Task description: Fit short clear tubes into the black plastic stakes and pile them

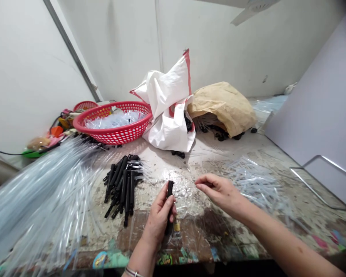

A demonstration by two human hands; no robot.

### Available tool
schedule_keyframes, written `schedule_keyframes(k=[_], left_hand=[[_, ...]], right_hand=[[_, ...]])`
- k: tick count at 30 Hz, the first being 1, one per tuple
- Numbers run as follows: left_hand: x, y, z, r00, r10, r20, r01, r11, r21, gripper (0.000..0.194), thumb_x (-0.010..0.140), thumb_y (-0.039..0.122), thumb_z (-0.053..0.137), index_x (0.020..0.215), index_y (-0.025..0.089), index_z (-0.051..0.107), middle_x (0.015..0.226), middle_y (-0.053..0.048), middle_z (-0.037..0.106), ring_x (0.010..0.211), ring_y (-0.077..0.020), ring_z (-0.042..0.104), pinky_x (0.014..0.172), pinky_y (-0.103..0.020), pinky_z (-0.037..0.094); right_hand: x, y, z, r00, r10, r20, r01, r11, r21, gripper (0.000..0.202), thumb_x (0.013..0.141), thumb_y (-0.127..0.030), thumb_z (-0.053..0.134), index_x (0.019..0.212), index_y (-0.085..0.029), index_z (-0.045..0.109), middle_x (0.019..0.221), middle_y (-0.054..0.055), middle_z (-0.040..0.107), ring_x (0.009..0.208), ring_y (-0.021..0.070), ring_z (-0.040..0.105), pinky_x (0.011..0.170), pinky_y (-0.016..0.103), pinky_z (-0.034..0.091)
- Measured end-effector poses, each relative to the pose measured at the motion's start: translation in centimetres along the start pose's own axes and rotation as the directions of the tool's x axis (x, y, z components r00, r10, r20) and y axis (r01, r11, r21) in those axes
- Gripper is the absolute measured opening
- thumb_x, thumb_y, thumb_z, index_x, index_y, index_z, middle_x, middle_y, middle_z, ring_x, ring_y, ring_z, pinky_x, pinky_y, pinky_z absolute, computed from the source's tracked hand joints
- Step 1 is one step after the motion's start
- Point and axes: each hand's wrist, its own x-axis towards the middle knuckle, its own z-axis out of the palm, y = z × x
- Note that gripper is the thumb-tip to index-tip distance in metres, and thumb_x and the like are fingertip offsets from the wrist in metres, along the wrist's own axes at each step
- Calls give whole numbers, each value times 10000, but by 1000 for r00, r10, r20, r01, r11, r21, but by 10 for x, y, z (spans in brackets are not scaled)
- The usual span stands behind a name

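My left hand is closed round a black tube, held roughly upright near the table's front edge. To its right, my right hand pinches something thin and clear between thumb and fingertips; it points toward the tube's top but is too fine to make out well. A pile of black tubes lies left of my left hand, some with clear strands at their upper right. Beyond my right hand, short clear plastic strips lie scattered on the worn table.
Long clear strips cover the left side. Behind stand a red basket of clear pieces, a white sack and a brown paper bag with black parts. A metal wire frame and pale panel are at right.
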Motion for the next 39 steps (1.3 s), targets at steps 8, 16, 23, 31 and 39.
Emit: schedule_keyframes(k=[8, 16, 23, 31, 39], left_hand=[[0, -2, -5, 1000, -4, 15, 4, 1000, 31, 656, 793, 384, 585, 1376, 206, 342, 549, 60, 481, 420, -52, 377, 418, -160, 289], [2, -6, -7, 999, 36, 21, -37, 999, 39, 651, 795, 374, 591, 1378, 229, 342, 580, 60, 476, 426, -44, 374, 418, -163, 308], [1, -6, -6, 999, 49, -4, -49, 999, 12, 651, 807, 372, 577, 1388, 235, 314, 586, 66, 444, 431, -43, 352, 408, -158, 297], [1, -6, -7, 998, 58, 0, -58, 998, -3, 582, 798, 356, 593, 1334, 221, 409, 677, 44, 447, 456, -31, 346, 402, -158, 280], [3, -10, -9, 998, 43, 54, -39, 997, -71, 552, 817, 403, 547, 1317, 201, 427, 741, 15, 486, 451, -31, 309, 385, -159, 250]], right_hand=[[16, -19, 39, 997, -62, -54, 65, 996, 62, 132, 846, -289, 459, 843, -193, 550, 771, 9, 598, 706, 142, 553, 655, 266, 432], [16, -20, 40, 993, -98, -57, 98, 995, -18, 124, 857, -266, 448, 837, -192, 545, 779, 21, 578, 718, 149, 538, 665, 275, 427], [15, -18, 41, 992, -95, -85, 94, 995, -17, 115, 862, -258, 454, 855, -190, 547, 799, 20, 586, 716, 142, 539, 657, 264, 424], [18, -18, 48, 995, -81, -63, 78, 996, -49, 126, 864, -254, 427, 844, -179, 528, 781, 32, 575, 722, 153, 534, 667, 276, 423], [18, -22, 50, 989, -75, 126, 104, 965, -241, 274, 909, -285, 321, 776, -182, 538, 737, 49, 591, 705, 171, 546, 654, 285, 409]])
